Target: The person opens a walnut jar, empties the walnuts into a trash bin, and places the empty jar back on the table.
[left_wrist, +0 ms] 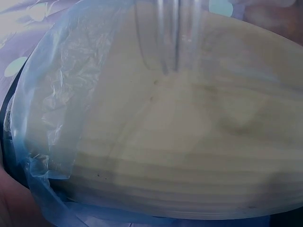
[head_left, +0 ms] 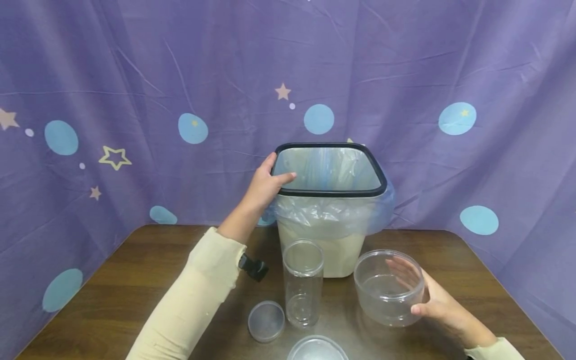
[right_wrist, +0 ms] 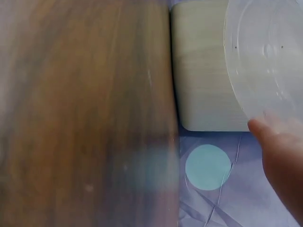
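My left hand [head_left: 263, 184] grips the left side of the trash bin's [head_left: 324, 255] black rim, thumb over the inside and fingers outside. The bin is cream and lined with a clear bluish plastic bag [head_left: 333, 217] folded over its top. In the left wrist view the bin's wall [left_wrist: 156, 146] fills most of the picture. On the right, my right hand [head_left: 432, 295] holds a wide round clear plastic container [head_left: 387, 305] by its side, its open top up. From the right wrist, the container's underside [right_wrist: 265, 52] shows above my fingers, in front of the bin.
A tall clear plastic jar [head_left: 303, 287] stands without a lid in front of the bin. Beside it lies a small round lid [head_left: 266, 321], and a larger clear lid [head_left: 317, 348] sits at the front edge of view. Behind the brown wooden table [head_left: 166, 255] hangs a purple curtain [head_left: 234, 65].
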`<state>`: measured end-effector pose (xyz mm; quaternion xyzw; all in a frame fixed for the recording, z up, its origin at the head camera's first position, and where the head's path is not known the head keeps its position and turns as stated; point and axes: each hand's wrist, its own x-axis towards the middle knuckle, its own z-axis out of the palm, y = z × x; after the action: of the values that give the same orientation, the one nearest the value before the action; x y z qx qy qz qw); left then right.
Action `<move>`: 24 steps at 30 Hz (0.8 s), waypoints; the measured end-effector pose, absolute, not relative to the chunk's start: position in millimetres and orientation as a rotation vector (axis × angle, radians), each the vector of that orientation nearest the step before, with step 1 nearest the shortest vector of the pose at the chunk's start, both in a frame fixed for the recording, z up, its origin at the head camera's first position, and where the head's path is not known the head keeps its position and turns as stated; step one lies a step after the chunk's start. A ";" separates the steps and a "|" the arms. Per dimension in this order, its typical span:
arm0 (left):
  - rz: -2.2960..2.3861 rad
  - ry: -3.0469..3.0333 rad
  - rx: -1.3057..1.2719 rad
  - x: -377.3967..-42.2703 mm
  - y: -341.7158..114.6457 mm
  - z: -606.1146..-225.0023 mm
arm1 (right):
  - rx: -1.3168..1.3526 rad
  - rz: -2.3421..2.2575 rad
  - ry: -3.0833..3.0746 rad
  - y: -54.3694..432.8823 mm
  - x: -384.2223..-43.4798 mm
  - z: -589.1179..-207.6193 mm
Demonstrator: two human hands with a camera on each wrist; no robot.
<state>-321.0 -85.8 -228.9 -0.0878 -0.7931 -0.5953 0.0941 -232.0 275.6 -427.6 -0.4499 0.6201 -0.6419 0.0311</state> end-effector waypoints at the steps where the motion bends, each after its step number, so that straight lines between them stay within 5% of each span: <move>1: -1.767 -2.352 -0.257 -321.2 -85.8 -229.1 | -1.375 -1.957 1.900 275.1 -231.0 -427.9; 24: -1.771 -2.340 -0.258 -322.0 -84.9 -229.0 | -1.450 -1.580 1.751 266.1 -240.3 -433.9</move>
<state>-322.0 -84.9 -229.0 -0.0871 -0.7904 -0.5984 0.0977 -240.3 266.1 -433.9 -0.5145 0.6215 -0.5609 0.1854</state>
